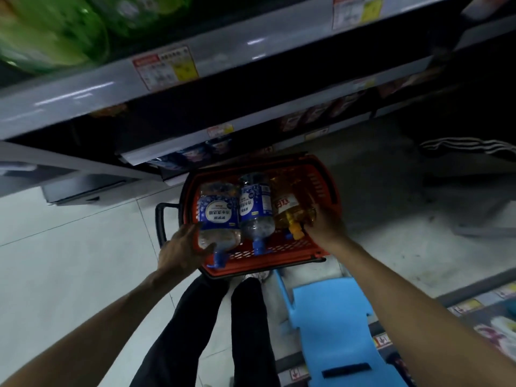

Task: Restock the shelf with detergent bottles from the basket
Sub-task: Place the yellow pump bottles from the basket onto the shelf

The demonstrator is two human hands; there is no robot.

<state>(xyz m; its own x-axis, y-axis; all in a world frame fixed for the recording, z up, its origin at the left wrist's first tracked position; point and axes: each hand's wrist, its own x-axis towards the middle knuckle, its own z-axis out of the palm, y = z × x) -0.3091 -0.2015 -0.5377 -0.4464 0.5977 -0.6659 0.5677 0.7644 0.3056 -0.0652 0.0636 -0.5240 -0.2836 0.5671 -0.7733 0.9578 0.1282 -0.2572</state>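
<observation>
Dim shop aisle, pale tiled floor [69, 261]; grey shelf [111, 88] edges with price tags run across the top, green bottles [47, 32] blurred on the upper one. On the floor below stands a red basket [268, 263] with a black handle [162, 219]; in it lie three bottles side by side, caps toward the person: two clear ones with blue labels and blue caps, left bottle [217, 219] and middle bottle [255, 210], and an amber bottle [291, 210] with a yellow cap at the right. Left hand [184, 250] is curled around the left bottle's shoulder; right hand [326, 222] wraps the amber bottle near its neck. A blue stool [335, 331] stands just beside the person's dark trouser legs [245, 331].
</observation>
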